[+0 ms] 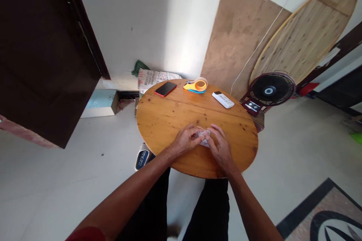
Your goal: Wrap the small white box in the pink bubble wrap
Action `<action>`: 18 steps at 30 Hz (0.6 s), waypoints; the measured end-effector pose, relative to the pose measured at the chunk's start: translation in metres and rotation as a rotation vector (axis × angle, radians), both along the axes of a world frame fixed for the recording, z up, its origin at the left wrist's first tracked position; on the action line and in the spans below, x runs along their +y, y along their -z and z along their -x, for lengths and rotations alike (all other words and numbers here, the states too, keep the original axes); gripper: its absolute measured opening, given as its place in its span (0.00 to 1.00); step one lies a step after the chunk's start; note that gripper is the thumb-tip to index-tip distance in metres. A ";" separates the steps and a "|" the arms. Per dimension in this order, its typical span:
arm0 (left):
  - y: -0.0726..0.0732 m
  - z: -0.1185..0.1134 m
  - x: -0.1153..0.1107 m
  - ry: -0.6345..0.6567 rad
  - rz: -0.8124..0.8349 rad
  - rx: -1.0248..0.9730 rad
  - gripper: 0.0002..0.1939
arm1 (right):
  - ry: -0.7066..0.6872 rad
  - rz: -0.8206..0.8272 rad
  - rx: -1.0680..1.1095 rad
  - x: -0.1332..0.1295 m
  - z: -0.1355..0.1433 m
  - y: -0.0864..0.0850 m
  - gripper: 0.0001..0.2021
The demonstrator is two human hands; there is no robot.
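- Dark door [42, 45]: stood at the left, beside the white wall
- Oval wooden panel [308, 32]: leaned at the right, partly in front of a rectangular board [234, 30] that stood against the wall
- Round wooden table [175, 115]: stood in front of the person and carried the items listed below
- Fan [268, 89]: stood beyond the table's right side, its dark round grille facing upward
- Left hand [183, 138]: was positioned over the near half of the table; thumb and fingers were narrowed on the small pale item
- Right hand [220, 146]: faced the left, fingers bent, its grip likewise narrow on the same item
- Tape dispenser [190, 86]: lay near the far edge, orange with a blue base
- White device [223, 100]: lay right of the dispenser, dark panel at one end
- Phone [165, 89]: lay left of the dispenser, dark screen upward, red edge visible
- Small pale item [206, 142]: was located between both hands, partly covered by fingers; contact with the tabletop could not be determined
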State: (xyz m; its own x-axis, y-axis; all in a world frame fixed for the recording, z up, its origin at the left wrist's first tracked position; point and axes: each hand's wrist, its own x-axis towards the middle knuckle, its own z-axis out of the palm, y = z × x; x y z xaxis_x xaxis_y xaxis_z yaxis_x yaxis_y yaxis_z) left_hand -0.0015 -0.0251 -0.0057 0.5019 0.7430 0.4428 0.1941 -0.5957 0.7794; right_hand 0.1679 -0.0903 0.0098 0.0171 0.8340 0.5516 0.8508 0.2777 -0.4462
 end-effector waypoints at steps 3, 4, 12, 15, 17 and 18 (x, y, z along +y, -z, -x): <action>0.001 0.000 0.000 -0.006 0.000 -0.003 0.15 | 0.021 0.026 0.239 -0.003 -0.003 0.007 0.16; 0.001 0.000 0.000 -0.010 -0.002 0.000 0.15 | 0.029 0.065 0.305 -0.004 -0.004 0.008 0.17; 0.001 -0.002 0.000 -0.162 -0.065 0.042 0.25 | -0.019 0.157 0.510 -0.005 -0.007 0.016 0.19; 0.002 -0.002 0.000 -0.158 -0.072 0.037 0.26 | -0.039 0.154 0.507 -0.005 -0.007 0.018 0.20; 0.003 -0.002 0.000 -0.129 -0.061 0.038 0.26 | -0.045 0.160 0.507 -0.006 -0.007 0.018 0.20; 0.003 -0.002 0.000 -0.114 -0.055 0.037 0.26 | -0.042 0.162 0.506 -0.005 -0.007 0.019 0.20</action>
State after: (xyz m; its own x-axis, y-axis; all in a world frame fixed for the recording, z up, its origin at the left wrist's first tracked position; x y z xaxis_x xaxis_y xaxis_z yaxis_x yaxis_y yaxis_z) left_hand 0.0004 -0.0251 -0.0084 0.4320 0.7712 0.4676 0.2912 -0.6100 0.7370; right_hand 0.1747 -0.0957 -0.0087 0.2121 0.9136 0.3469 0.5073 0.2004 -0.8381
